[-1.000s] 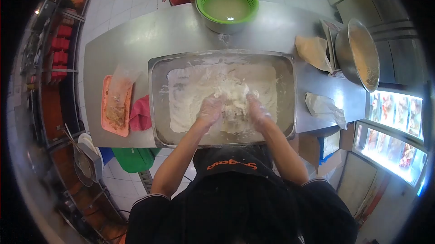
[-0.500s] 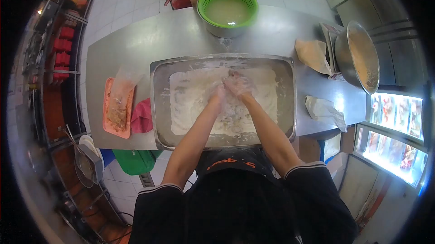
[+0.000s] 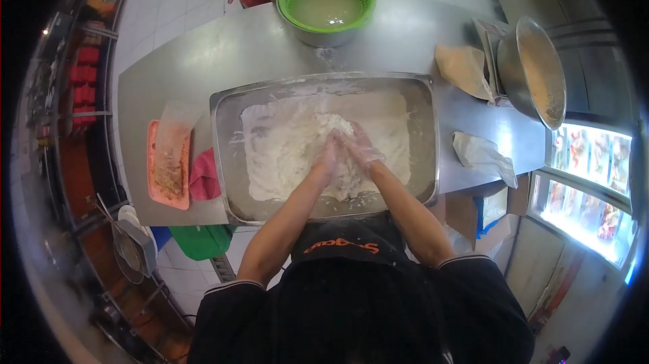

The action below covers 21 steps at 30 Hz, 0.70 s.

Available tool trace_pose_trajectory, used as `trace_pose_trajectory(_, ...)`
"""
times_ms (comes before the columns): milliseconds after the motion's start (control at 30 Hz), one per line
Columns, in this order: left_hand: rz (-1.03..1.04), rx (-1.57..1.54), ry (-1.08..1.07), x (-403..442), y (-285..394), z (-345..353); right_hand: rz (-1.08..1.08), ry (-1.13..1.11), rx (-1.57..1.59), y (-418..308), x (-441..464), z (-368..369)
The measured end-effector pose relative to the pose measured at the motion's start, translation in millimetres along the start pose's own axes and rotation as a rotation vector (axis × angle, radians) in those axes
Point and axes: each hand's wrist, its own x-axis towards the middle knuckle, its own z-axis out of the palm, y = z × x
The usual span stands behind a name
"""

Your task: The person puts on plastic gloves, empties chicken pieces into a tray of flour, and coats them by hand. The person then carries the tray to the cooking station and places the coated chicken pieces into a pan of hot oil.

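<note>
A wide metal tray (image 3: 221, 154) holds white flour (image 3: 267, 154), with a heaped, lumpy flour-coated mass (image 3: 334, 123) in its middle. My left hand (image 3: 328, 154) lies against the left side of the heap, fingers stretched forward and partly buried in white. From the right, my right hand (image 3: 359, 146) reaches over the mass, its fingers extended and nearly meeting the left hand. A thin clear glove seems to cover the right hand. What lies under the flour between the hands is hidden.
A green colander (image 3: 365, 9) with cloudy liquid sits in a metal bowl behind the tray. Left are a pink tray (image 3: 181, 198) with a plastic bag and a red cloth (image 3: 205, 175). Right are a brown paper bag (image 3: 463, 70), white bag (image 3: 481, 154) and large steel bowl (image 3: 534, 70).
Both hands have drawn back toward my body from the far part of the tray. The floured heap now stands higher in the middle. The view has shifted slightly.
</note>
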Motion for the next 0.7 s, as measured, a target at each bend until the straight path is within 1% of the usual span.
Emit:
trace_pose_trajectory(33,0.002,0.019,-0.005,0,0,3,0.002,0.006,0.003,5,1,-3)
trace_pose_trajectory(100,-0.018,0.033,-0.021,31,-19,-21,0.17,-0.116,0.369,21,3,-9)
trace_pose_trajectory(133,-0.033,0.04,-0.032,42,-27,-32,0.174,-0.12,0.369,15,-5,-13)
trace_pose_trajectory(167,-0.035,0.036,-0.027,26,-17,-32,0.242,-0.152,0.51,1,-19,-18)
trace_pose_trajectory(200,0.058,0.123,0.012,-3,3,-28,0.31,-0.184,0.647,-6,-27,-22)
trace_pose_trajectory(233,0.151,0.213,0.052,-20,16,-26,0.311,-0.191,0.643,-3,-30,-25)
trace_pose_trajectory(267,0.152,0.211,0.056,-20,18,-32,0.302,-0.169,0.693,2,-32,-30)
trace_pose_trajectory(300,0.199,0.428,0.034,-18,20,-40,0.293,-0.143,0.745,7,-33,-38)
trace_pose_trajectory(333,0.222,0.537,0.017,-16,17,-46,0.293,-0.139,0.746,18,-31,-49)
trace_pose_trajectory(367,0.248,0.646,0.003,-14,14,-53,0.204,-0.084,0.196,31,-25,-61)
trace_pose_trajectory(400,0.345,0.77,0.144,-13,3,-59,0.148,-0.062,-0.078,31,-26,-64)
trace_pose_trajectory(433,0.397,0.83,0.215,-11,-7,-63,0.104,-0.027,-0.354,32,-26,-66)
trace_pose_trajectory(467,0.444,0.89,0.291,-14,-11,-64,0.136,0.086,-0.309,20,-35,-63)
trace_pose_trajectory(500,0.127,0.414,0.256,-27,-2,-53,0.167,0.2,-0.263,12,-41,-57)
trace_pose_trajectory(533,-0.185,-0.066,0.208,-35,0,-44,0.162,0.199,-0.264,17,-39,-46)
trace_pose_trajectory(567,-0.181,-0.069,0.213,-24,-24,-44,0.317,0.251,-0.182,27,-35,-31)
trace_pose_trajectory(600,-0.163,-0.207,0.164,5,-65,-46,0.393,0.274,-0.142,28,-38,-17)
trace_pose_trajectory(633,-0.154,-0.277,0.139,21,-84,-41,0.469,0.3,-0.101,29,-41,-4)
trace_pose_trajectory(667,-0.148,-0.348,0.114,36,-102,-36,0.294,0.11,-0.422,26,-51,8)
trace_pose_trajectory(700,-0.166,-0.354,0.073,40,-101,-26,0.216,0.007,-0.576,17,-60,14)
